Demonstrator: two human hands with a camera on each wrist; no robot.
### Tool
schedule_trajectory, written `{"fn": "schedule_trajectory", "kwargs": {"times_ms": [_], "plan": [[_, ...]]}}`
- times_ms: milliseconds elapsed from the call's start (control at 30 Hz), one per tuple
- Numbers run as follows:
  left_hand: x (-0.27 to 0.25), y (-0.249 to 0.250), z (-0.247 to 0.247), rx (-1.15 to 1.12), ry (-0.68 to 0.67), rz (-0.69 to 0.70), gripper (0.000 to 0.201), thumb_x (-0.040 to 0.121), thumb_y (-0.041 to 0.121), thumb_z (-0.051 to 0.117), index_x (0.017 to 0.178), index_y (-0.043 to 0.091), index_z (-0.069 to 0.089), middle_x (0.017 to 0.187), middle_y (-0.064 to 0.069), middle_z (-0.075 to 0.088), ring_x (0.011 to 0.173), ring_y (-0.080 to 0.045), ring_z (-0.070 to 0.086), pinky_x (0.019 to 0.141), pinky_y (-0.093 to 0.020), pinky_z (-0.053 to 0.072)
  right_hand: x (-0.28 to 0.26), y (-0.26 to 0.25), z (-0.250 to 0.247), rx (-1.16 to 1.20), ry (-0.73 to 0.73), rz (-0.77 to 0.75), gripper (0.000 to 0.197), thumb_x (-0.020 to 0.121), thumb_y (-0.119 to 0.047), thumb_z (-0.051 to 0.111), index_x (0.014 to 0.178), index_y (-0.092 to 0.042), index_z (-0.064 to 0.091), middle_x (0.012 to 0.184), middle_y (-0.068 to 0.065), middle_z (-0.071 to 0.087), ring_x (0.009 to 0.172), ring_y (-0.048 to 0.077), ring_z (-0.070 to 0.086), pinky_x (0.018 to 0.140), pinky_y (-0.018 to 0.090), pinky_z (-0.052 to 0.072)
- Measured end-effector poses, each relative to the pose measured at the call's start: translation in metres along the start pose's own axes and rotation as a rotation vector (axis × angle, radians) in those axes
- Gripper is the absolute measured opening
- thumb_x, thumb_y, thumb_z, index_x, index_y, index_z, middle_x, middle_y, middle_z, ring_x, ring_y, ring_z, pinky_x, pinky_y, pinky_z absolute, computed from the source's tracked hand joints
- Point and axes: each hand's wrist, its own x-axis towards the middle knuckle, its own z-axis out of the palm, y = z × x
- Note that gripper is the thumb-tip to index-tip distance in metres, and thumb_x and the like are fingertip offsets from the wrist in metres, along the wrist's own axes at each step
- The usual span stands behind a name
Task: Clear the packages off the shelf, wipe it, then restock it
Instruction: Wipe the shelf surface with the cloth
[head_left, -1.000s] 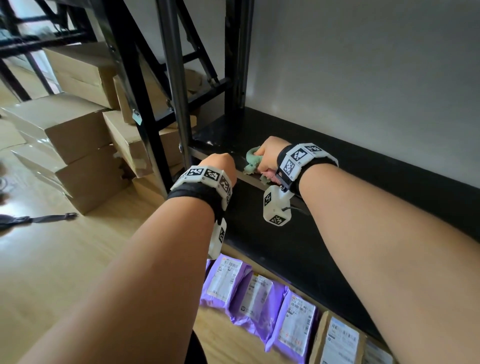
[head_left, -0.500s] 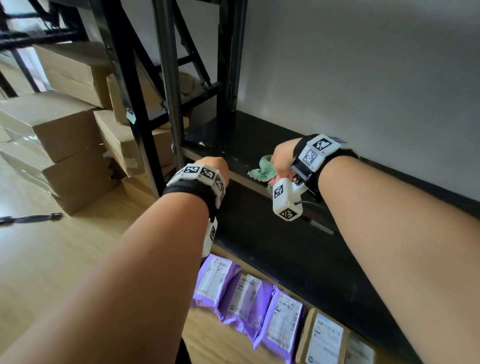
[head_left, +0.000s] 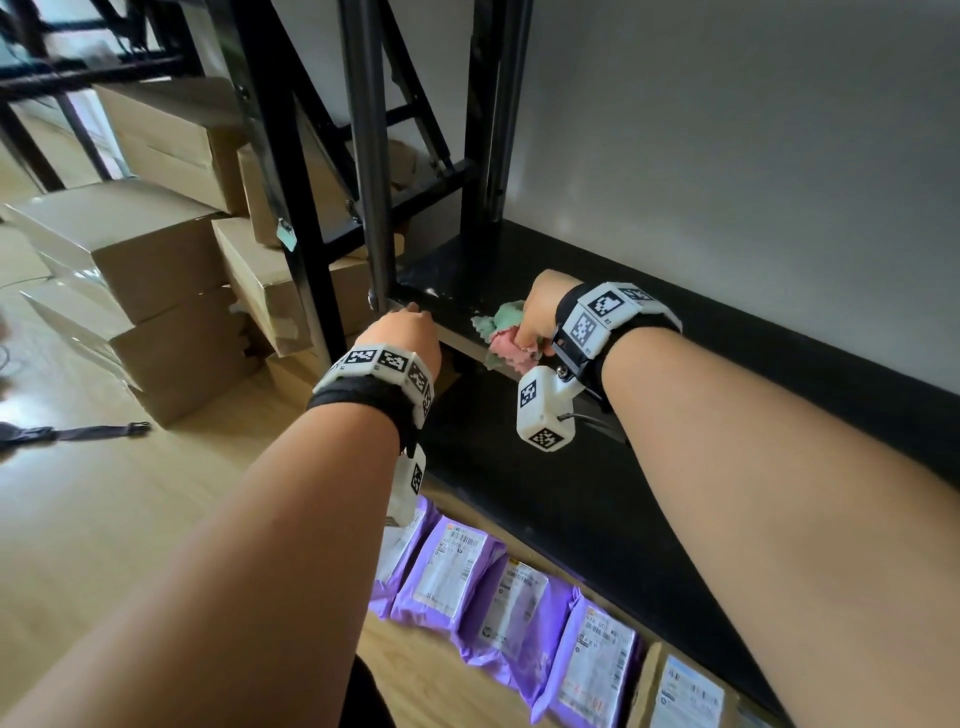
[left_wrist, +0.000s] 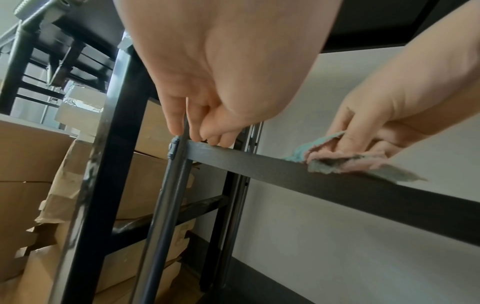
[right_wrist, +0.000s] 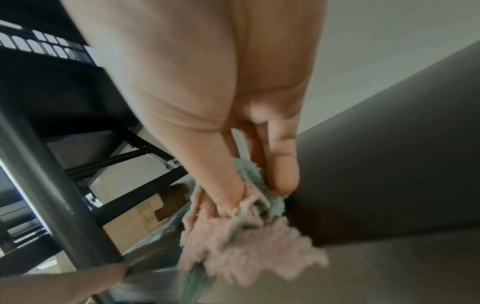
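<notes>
**Cloth on the shelf edge, packages on the floor**

The right hand (head_left: 540, 306) grasps a bunched cloth (head_left: 501, 332), pink and pale green, with the fingers (left_wrist: 355, 133) and thumb curled into its folds, and presses it down on the front edge of the black shelf (head_left: 675, 338). Part of the cloth hangs over the shelf's front rail, below the palm. In the right wrist view the thumb (right_wrist: 284, 174) digs into the green part while the pink part spreads out beneath the hand.

The left hand (head_left: 410, 332) sits just to the left of the right hand, near the cloth but apart from it. Its fingers (left_wrist: 179, 115) are bent over the front rail at the corner where the rail meets the grey upright post (head_left: 369, 208); the fingertips rest on the rail's top edge, right against the post. The grip looks loose, fingers hooked on the metal rather than wrapped round it.

The shelf surface beyond the right hand, out to the grey wall (head_left: 753, 156), is bare black board. The packages lie on the wooden floor (head_left: 104, 519) below both forearms, in a row along the foot of the rack: purple mailer bags (head_left: 452, 577) with white labels nearest the left wrist, then a brown cardboard parcel (head_left: 680, 696) further toward the right elbow.

To the left of the left hand, past the black rack frame (head_left: 291, 218), brown cardboard boxes (head_left: 135, 254) are stacked on the floor and on a neighbouring rack. A dark strap (head_left: 88, 431) lies on the floor further left.
</notes>
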Motion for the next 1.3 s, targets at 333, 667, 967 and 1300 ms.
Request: {"fn": "schedule_trajectory", "kwargs": {"times_ms": [333, 667, 967, 1300], "plan": [[0.012, -0.009, 0.006, -0.088, 0.139, -0.069, 0.040, 0.089, 0.006, 0.049, 0.129, 0.015, 0.054, 0.118, -0.012, 0.061, 0.104, -0.033, 0.061, 0.077, -0.036, 0.049, 0.057, -0.052, 0.016, 0.055, 0.071, -0.017, 0.045, 0.084, -0.036, 0.067, 0.111, -0.001, 0.060, 0.102, 0.010, 0.065, 0.092, 0.026, 0.065, 0.084, 0.034, 0.056], [0.012, -0.006, -0.003, -0.115, 0.114, -0.010, 0.027, 0.087, 0.006, 0.053, 0.112, 0.010, 0.063, 0.113, -0.014, 0.062, 0.101, -0.036, 0.062, 0.080, -0.036, 0.051, 0.048, -0.035, 0.003, 0.200, 0.223, 0.067, 0.038, 0.089, -0.025, 0.061, 0.122, -0.007, 0.060, 0.120, 0.009, 0.064, 0.112, 0.028, 0.061, 0.092, 0.033, 0.048], [0.017, -0.007, -0.006, -0.108, 0.061, -0.060, 0.037, 0.089, 0.008, 0.053, 0.126, 0.012, 0.059, 0.122, -0.012, 0.060, 0.110, -0.033, 0.060, 0.083, -0.036, 0.049, 0.060, -0.029, -0.002, 0.043, 0.091, 0.157, 0.040, 0.084, -0.045, 0.067, 0.089, -0.006, 0.058, 0.082, 0.009, 0.062, 0.079, 0.026, 0.061, 0.076, 0.032, 0.049], [0.010, -0.018, -0.011, -0.165, 0.088, -0.035, 0.046, 0.089, 0.005, 0.051, 0.131, 0.021, 0.057, 0.124, -0.011, 0.059, 0.110, -0.033, 0.060, 0.085, -0.037, 0.050, 0.077, -0.082, -0.001, 0.118, 0.123, 0.044, 0.053, 0.073, -0.051, 0.068, 0.094, -0.003, 0.057, 0.093, 0.012, 0.063, 0.094, 0.031, 0.066, 0.088, 0.037, 0.052]]}}
